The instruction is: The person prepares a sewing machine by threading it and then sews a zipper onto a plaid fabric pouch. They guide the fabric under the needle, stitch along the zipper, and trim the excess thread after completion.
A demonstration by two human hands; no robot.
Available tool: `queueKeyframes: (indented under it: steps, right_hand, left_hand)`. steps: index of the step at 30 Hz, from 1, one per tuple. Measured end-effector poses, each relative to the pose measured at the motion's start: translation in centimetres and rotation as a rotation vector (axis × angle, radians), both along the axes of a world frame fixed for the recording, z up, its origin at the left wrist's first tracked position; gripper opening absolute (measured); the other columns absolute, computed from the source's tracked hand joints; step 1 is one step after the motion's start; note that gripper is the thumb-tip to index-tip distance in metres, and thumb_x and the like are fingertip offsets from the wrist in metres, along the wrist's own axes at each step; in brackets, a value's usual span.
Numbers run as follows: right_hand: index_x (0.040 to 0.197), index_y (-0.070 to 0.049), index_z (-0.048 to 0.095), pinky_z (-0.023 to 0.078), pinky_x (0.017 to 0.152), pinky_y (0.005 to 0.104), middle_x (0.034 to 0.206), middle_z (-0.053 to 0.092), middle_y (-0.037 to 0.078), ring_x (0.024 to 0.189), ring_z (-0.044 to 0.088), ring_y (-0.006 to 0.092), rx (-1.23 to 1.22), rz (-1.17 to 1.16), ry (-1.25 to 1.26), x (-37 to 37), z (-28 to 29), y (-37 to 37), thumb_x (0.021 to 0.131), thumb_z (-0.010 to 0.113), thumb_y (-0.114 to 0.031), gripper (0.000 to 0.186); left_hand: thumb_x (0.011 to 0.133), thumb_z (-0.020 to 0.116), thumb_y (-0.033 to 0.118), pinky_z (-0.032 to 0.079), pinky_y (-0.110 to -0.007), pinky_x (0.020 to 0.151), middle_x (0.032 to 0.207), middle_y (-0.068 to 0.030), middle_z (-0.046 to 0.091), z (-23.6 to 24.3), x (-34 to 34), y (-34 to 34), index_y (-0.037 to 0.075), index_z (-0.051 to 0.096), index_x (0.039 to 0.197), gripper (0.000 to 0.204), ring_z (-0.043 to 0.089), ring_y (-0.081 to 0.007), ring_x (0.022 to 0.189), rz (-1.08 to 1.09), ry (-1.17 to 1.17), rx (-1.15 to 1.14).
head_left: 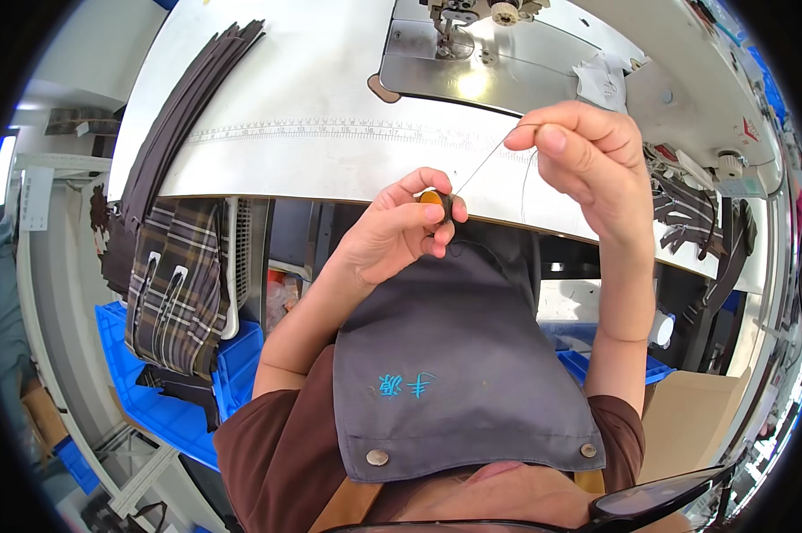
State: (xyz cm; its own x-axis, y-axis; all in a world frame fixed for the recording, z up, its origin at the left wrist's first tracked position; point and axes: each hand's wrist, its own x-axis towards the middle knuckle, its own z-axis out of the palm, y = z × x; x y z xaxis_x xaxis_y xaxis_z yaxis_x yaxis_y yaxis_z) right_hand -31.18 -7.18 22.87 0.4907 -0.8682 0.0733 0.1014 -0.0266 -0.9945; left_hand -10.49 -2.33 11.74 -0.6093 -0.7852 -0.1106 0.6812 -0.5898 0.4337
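Observation:
Held up in front of the table's near edge, my left hand (392, 226) closes its thumb and fingers on a small round dark bobbin (446, 210) with an orange-yellow patch beside it. From there a thin dark thread (483, 167) runs taut up to my right hand (592, 164), which pinches it between thumb and forefinger. A loose end of the thread hangs below the right fingers. The sewing machine's presser foot and needle area (452, 40) lie beyond my hands on a metal plate.
Dark fabric strips (183, 115) lie along the table's left side, with plaid pieces (177, 284) hanging over a blue bin (152, 395). More strips (685, 218) lie at the right. A printed ruler (330, 130) crosses the white tabletop (303, 169). A cardboard box (694, 422) stands lower right.

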Motion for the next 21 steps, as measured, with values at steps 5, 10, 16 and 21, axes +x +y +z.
queueKeyframes:
  steps: [5,10,16,21]
  right_hand:
    - [0.094,-0.001,0.069,0.023,0.039,0.0169,0.071,0.064,-0.002,0.044,0.030,-0.0010,-0.034,-0.025,-0.098,-0.9,-0.4,-1.1,0.088,0.059,-0.015,0.019]
    - [0.095,-0.001,0.068,0.023,0.042,0.0177,0.054,0.049,-0.006,0.044,0.030,-0.0002,0.001,-0.015,-0.075,-2.2,-1.4,-2.3,0.090,0.056,-0.018,0.021]
    - [0.096,-0.001,0.066,0.023,0.044,0.0185,0.048,0.034,-0.008,0.044,0.029,0.0008,0.085,-0.122,-0.064,-3.6,-3.7,-3.8,0.091,0.055,-0.019,0.022]
    - [0.096,-0.001,0.066,0.024,0.045,0.0190,0.048,0.035,-0.008,0.044,0.029,0.0012,0.137,-0.195,-0.091,-4.2,-5.4,-4.6,0.091,0.056,-0.019,0.022]
  left_hand:
    - [0.084,0.059,0.004,0.055,-0.023,0.061,0.096,-0.0106,0.058,0.0,0.3,-0.1,0.009,0.053,0.109,0.026,0.058,-0.0116,0.071,0.001,-0.033,0.019]
    - [0.088,0.050,0.009,0.056,-0.025,0.063,0.105,-0.0144,0.059,-0.1,0.7,-0.2,0.007,0.051,0.117,0.029,0.061,-0.0138,0.079,-0.009,-0.051,0.014]
    - [0.095,0.040,0.014,0.057,-0.029,0.068,0.122,-0.0244,0.051,0.4,0.6,-0.4,0.002,0.042,0.126,0.034,0.062,-0.0239,0.097,-0.014,0.019,0.077]
    - [0.095,0.042,0.012,0.057,-0.026,0.071,0.120,-0.0203,0.055,-0.1,0.5,-0.4,0.003,0.046,0.124,0.031,0.061,-0.0246,0.102,-0.012,0.024,0.026]
